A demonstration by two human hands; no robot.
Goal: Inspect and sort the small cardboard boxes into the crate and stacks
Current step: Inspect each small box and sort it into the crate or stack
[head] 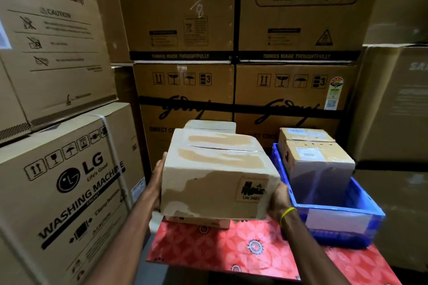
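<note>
I hold a small taped cardboard box with a UN 3481 label between both hands, lifted above the table. My left hand presses its left side and my right hand, with a yellow wristband, grips its right lower corner. Under it lies another small box, mostly hidden, and behind it a further box peeks out. To the right stands a blue crate holding two small boxes, a near one and a far one.
The table is covered with a red flowered cloth. Tall appliance cartons wall in the space: an LG washing machine carton at the left, Godrej cartons behind, more cartons at the right.
</note>
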